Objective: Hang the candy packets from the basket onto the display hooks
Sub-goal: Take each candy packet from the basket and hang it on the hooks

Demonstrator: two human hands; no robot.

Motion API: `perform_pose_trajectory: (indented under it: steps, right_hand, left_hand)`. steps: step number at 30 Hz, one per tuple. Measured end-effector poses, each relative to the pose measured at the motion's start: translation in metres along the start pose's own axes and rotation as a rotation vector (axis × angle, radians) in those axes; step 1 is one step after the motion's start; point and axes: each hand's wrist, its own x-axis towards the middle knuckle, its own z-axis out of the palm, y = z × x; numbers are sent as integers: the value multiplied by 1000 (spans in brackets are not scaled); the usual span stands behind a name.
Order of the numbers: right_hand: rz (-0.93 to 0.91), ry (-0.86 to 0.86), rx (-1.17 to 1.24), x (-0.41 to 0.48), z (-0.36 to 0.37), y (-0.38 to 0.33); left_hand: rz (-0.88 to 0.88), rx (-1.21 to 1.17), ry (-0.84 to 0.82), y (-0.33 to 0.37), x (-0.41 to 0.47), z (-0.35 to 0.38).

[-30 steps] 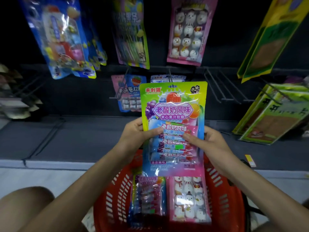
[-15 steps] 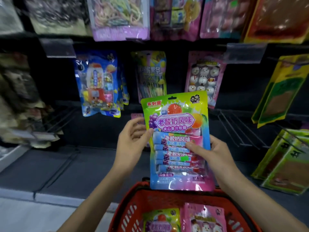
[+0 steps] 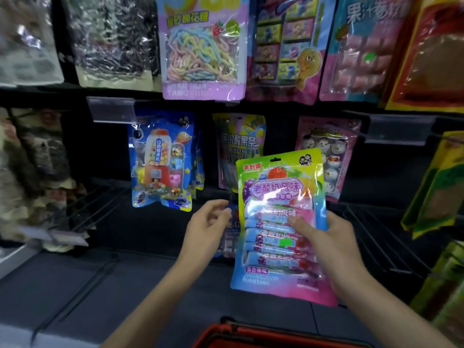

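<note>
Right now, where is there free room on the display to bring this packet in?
Bare hooks stand right of the held candy packet, below the snowman marshmallow packet. More bare hooks sit left of the gumball-machine packet. The top row is packed edge to edge.

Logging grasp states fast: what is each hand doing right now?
Left hand: open, fingers loosely curled, holding nothing, beside the packet.
Right hand: closed on the rainbow candy packet, thumb across its front.

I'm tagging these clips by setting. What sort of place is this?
Most likely a shop's candy aisle: sealed candy packets hang in rows on a dark display rack, bare wire display hooks wait lower down, and a red basket sits below the right hand holding a candy packet.
</note>
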Motion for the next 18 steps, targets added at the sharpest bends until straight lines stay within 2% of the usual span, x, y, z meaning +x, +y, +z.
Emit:
perform_pose_trajectory:
  steps: [4, 9, 13, 18]
  right_hand:
    - [76, -41, 97, 13, 12, -4]
    - [109, -49, 133, 23, 25, -4]
    - [142, -47, 183, 35, 38, -7]
    - [273, 30, 253, 69, 51, -7]
  left_hand:
    - [-64, -67, -61, -8, 0, 1]
    - [-87, -185, -49, -6, 0, -3]
    - [-107, -131, -32, -17, -5, -8]
    - [-81, -160, -2, -20, -6, -17]
